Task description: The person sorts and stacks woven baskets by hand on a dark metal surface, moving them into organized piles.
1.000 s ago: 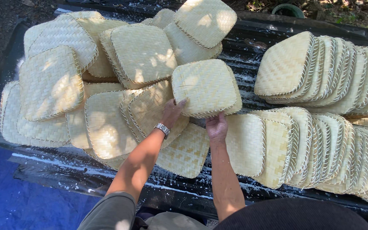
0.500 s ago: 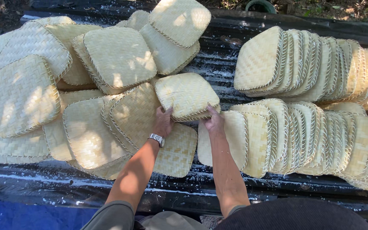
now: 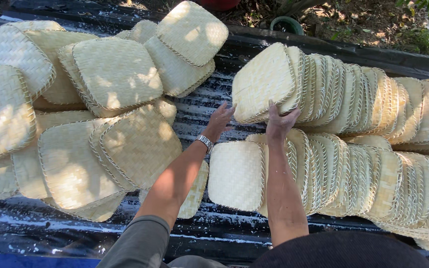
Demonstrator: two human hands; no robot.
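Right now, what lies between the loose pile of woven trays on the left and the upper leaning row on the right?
In the head view, only wet black sheeting lies between the loose pile and the upper row; the left hand reaches across it.

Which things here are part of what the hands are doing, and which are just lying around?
In hand:
left hand
right hand
pale square woven bamboo tray
upper leaning tray row

Lying about:
loose tray pile
lower tray row
green pot

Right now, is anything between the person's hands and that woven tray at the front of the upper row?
Nothing visible. The left hand and right hand both rest on the lower edge of the front woven tray, which leans against the upper row of trays. Only bare black sheet lies beneath.
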